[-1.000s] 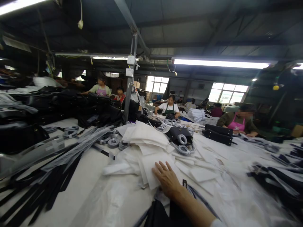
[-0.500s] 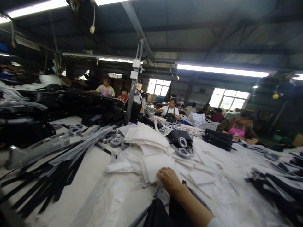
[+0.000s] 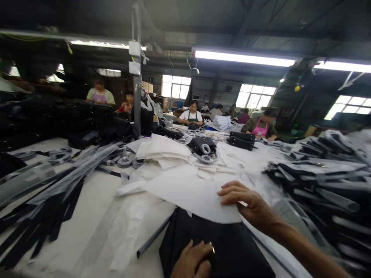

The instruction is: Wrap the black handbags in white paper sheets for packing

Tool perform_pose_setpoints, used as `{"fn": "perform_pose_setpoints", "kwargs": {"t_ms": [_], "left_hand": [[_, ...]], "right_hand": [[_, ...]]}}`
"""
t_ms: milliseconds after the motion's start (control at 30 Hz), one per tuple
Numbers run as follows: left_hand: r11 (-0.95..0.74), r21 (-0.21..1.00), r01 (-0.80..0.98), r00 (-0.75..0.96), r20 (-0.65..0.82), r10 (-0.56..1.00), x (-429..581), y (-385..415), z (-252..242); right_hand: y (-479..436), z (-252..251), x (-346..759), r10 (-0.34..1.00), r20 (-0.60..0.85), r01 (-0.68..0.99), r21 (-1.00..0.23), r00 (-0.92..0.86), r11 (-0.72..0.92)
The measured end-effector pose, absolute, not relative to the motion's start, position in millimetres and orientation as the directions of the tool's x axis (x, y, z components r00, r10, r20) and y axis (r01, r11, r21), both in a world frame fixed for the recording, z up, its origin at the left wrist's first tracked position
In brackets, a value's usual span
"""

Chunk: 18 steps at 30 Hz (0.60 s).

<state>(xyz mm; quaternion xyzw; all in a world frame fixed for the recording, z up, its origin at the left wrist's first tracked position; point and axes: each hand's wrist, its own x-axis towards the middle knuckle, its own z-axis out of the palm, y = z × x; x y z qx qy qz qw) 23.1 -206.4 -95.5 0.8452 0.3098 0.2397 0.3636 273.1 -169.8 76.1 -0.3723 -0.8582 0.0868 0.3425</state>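
Observation:
My right hand (image 3: 251, 204) reaches in from the right, its fingers curled and pinching the near edge of a white sheet (image 3: 191, 191). That sheet lies partly over a black bag (image 3: 220, 247) in front of me. At the bottom edge my left hand (image 3: 193, 262), a ring on one finger, has its fingers bent and pressed onto the black bag's near part. Only part of this hand shows.
More white sheets (image 3: 164, 148) are piled behind, with grey tape rolls (image 3: 124, 161) and black straps (image 3: 43, 216) on the left. Stacked black bags (image 3: 324, 185) fill the right side. Clear plastic (image 3: 127, 227) lies at the near left. Other people sit working at the far end, beyond a metal pole (image 3: 137, 88).
My right hand closed on the white sheet and drew it toward me over the black bag. My left hand came into view on the bag. My view swung right and down.

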Motion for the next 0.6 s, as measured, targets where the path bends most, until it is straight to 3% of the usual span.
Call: {"fn": "perform_pose_setpoints", "kwargs": {"t_ms": [100, 200, 300, 467, 600], "left_hand": [[-0.251, 0.956, 0.152, 0.589, 0.116, 0.8, 18, -210, -74], [-0.228, 0.974, 0.013, 0.617, 0.171, 0.768, 18, -215, -54], [-0.242, 0.969, 0.039, 0.611, 0.168, 0.773, 21, -215, -48], [-0.249, 0.953, 0.17, 0.607, 0.098, 0.789, 22, -211, -66], [-0.301, 0.929, 0.216, 0.571, 0.13, 0.811, 21, -203, -90]], "right_hand": [[-221, 49, 319, 0.827, 0.364, 0.689, -0.461, -0.428, 0.559], [-245, 30, 349, 0.882, 0.287, 0.791, -0.398, -0.373, 0.464], [-242, 42, 347, 0.899, 0.287, 0.828, -0.369, -0.33, 0.422], [-226, 86, 281, 0.939, 0.129, 0.784, -0.52, -0.32, 0.339], [-223, 53, 233, 0.84, -0.197, 0.817, -0.421, -0.505, 0.393]]}}
